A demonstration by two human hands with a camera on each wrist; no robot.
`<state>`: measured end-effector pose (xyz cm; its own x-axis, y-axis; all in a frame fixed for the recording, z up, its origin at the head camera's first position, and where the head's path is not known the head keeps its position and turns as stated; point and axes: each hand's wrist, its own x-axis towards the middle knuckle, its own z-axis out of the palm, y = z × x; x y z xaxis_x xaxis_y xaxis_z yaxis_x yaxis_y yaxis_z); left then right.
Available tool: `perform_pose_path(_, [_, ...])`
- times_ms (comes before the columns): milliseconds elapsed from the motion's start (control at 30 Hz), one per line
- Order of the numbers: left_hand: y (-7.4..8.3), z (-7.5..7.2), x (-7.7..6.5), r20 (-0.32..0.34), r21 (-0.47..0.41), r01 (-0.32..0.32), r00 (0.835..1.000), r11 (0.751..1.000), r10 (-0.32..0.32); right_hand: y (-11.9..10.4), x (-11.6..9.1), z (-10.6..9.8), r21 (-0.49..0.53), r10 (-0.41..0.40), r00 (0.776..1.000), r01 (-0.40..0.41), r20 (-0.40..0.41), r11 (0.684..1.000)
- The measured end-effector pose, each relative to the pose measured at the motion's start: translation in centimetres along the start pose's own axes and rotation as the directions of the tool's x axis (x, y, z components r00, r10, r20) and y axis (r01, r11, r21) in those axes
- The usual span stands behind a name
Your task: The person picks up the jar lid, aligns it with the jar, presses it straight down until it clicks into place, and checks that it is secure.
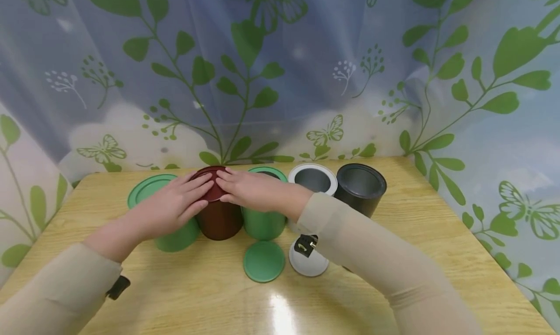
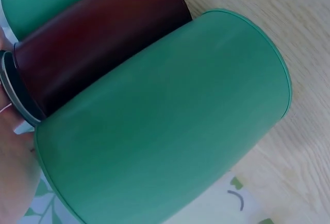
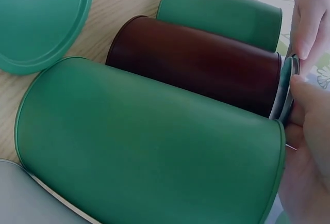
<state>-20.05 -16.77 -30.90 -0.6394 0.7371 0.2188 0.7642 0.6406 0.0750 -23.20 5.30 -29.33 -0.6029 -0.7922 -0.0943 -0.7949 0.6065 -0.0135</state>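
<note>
In the head view a dark red canister [image 1: 219, 225] stands upright between two green ones, with a dark red lid [image 1: 214, 193] on its top. My left hand [image 1: 175, 201] lies over the lid from the left, fingers extended across it. From the right, my right hand [image 1: 253, 189] rests on the same lid with straight fingers, its forearm passing over the neighbouring canisters. Both wrist views show the lid [image 3: 291, 90] slightly raised off the canister's rim, its pale edge and a gap visible. My right thumb [image 3: 304, 90] touches the lid's edge.
Left of the red canister is a lidded green canister [image 1: 177, 238]. On its right stand an open green canister [image 1: 264, 225], an open white one [image 1: 334, 184] and an open black one [image 1: 365, 203]. A green lid [image 1: 264, 261] and white lid [image 1: 308, 266] lie on the wooden table [image 1: 197, 296].
</note>
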Motion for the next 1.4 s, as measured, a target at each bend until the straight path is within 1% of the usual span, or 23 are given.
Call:
perform_pose_path(67, [-0.2, -0.1, 0.1, 0.027, -0.041, 0.019, 0.999, 0.999, -0.018, 0.1, 0.2, -0.1, 0.009, 0.008, 1.000, -0.008, 0.013, 1.000])
perform_pose_path(167, [-0.5, -0.2, 0.3, 0.071, -0.097, 0.069, 0.996, 0.993, -0.062, 0.2, 0.4, -0.2, 0.024, 0.020, 0.999, -0.020, 0.031, 0.999])
perform_pose_path(233, [-0.7, -0.2, 0.5, 0.085, -0.113, 0.088, 0.993, 0.990, -0.079, 0.3, 0.6, -0.3, 0.034, 0.027, 0.999, -0.028, 0.040, 0.999])
perform_pose_path(467, [-1.4, 0.2, 1.1, 0.097, -0.112, 0.101, 0.991, 0.989, -0.090, 0.6, 1.2, -0.3, 0.068, 0.040, 0.997, -0.044, 0.070, 0.997])
perform_pose_path(667, [-1.5, 0.4, 1.1, 0.125, -0.126, 0.124, 0.986, 0.984, -0.108, 0.8, 1.6, -0.3, 0.103, 0.048, 0.994, -0.058, 0.096, 0.993])
perform_pose_path(900, [-1.4, 0.7, 0.9, 0.099, -0.092, 0.096, 0.991, 0.991, -0.087, 0.6, 1.5, -0.5, 0.051, 0.025, 0.992, -0.031, 0.124, 0.998])
perform_pose_path(1033, [-1.1, 1.0, 0.6, 0.085, -0.070, 0.088, 0.993, 0.994, -0.082, 0.4, 1.3, -0.4, 0.039, 0.033, 0.990, -0.039, 0.139, 0.998])
perform_pose_path(1133, [-0.8, 0.9, 0.4, 0.091, -0.064, 0.091, 0.992, 0.994, -0.085, 0.2, 1.1, -0.4, 0.045, 0.043, 0.988, -0.050, 0.149, 0.998])
perform_pose_path(1233, [-0.5, 0.8, 0.2, 0.093, -0.067, 0.103, 0.991, 0.992, -0.097, 0.1, 0.9, -0.4, 0.055, 0.039, 0.990, -0.047, 0.136, 0.997])
perform_pose_path(1400, [-0.2, 0.7, 0.2, 0.110, -0.054, 0.148, 0.984, 0.988, -0.141, -0.1, 0.7, -0.2, 0.068, 0.034, 0.997, -0.039, 0.075, 0.997])
